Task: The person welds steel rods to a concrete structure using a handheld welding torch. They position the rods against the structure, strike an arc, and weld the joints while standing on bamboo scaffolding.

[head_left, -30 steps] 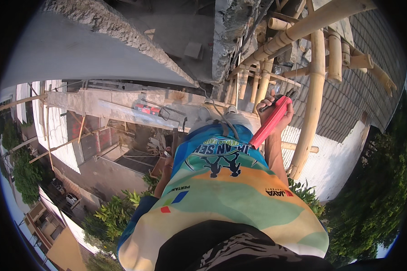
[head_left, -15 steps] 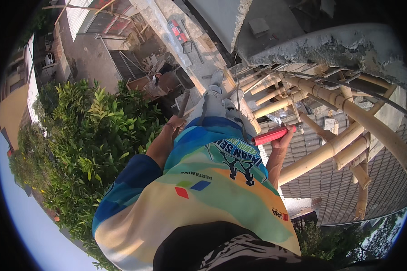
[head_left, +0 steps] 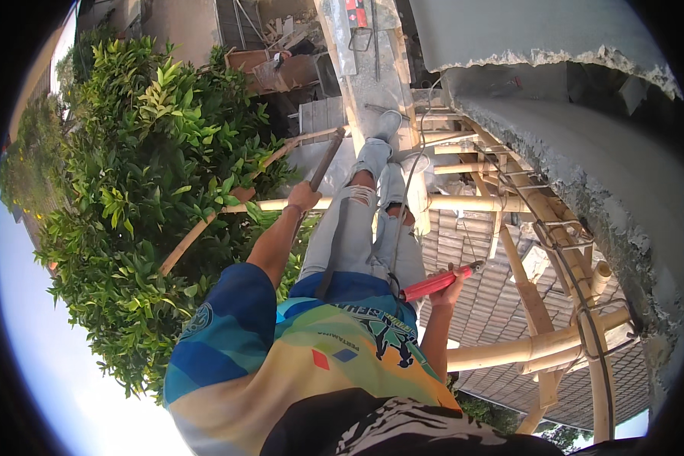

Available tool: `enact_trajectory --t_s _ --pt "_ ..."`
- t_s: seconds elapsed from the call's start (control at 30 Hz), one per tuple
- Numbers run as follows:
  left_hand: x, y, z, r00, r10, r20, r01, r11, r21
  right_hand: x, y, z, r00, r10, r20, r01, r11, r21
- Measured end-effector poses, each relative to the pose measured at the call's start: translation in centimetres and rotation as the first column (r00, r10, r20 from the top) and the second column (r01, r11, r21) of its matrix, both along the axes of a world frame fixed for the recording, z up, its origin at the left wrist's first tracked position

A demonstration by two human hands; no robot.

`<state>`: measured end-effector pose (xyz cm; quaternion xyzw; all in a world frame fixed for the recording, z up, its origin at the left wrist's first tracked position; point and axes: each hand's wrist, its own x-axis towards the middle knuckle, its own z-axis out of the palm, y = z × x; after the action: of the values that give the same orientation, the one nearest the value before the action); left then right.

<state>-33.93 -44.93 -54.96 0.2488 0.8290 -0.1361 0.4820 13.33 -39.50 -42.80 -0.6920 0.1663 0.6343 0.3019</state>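
My left hand (head_left: 304, 196) is closed around a long, dark brown-grey bar (head_left: 327, 157), slanting from beside my knees down past my forearm. Whether it is wood or metal I cannot make out. At my right hip, my right hand (head_left: 450, 287) grips a red-handled tool (head_left: 427, 287) with a small metal head pointing away to the right. Its exact kind is unclear. A thin cord (head_left: 409, 178) runs up past my legs, and a dark strap (head_left: 333, 247) hangs in front of my left thigh. My shoes (head_left: 387, 124) are on a narrow plank walkway.
The walkway (head_left: 365, 80) extends ahead, with a red-and-black object (head_left: 356, 14) on it. Bamboo poles (head_left: 532, 349) form scaffolding at right, above a tiled roof (head_left: 475, 315). A rough-edged concrete slab (head_left: 570, 152) juts in. Leafy branches (head_left: 152, 197) crowd the left side.
My view has swung, bringing more of my legs and the scaffolding into sight. Both hands keep their holds; the left arm reaches farther forward with the bar.
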Motion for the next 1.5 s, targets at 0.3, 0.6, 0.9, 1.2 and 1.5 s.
enact_trajectory --t_s 0.3,0.6,0.9,1.2,1.5 --pt "-1.8 13.7 -19.5 0.987 0.155 -0.037 -0.132 0.93 0.344 -0.9 -0.5 -1.8 0.977 -0.106 0.184 0.135 0.979 -0.152" --pt "-3.4 29.0 -38.9 0.976 0.218 -0.012 -0.175 0.817 0.55 -1.7 1.1 -5.7 0.983 -0.127 0.133 0.148 0.975 -0.168" --pt "-3.3 28.6 -54.7 0.975 0.124 -0.184 0.022 0.77 0.637 -2.3 3.1 -8.6 0.959 -0.27 0.083 0.278 0.953 -0.12" --pt "-3.0 27.3 -58.1 0.961 0.109 -0.256 0.041 0.855 0.517 -3.4 3.1 -10.4 0.943 -0.31 0.119 0.326 0.932 -0.158" --pt "-2.0 27.5 -55.9 0.954 0.098 -0.284 0.075 0.838 0.54 -3.7 3.5 -11.2 0.939 -0.326 0.108 0.339 0.931 -0.134"
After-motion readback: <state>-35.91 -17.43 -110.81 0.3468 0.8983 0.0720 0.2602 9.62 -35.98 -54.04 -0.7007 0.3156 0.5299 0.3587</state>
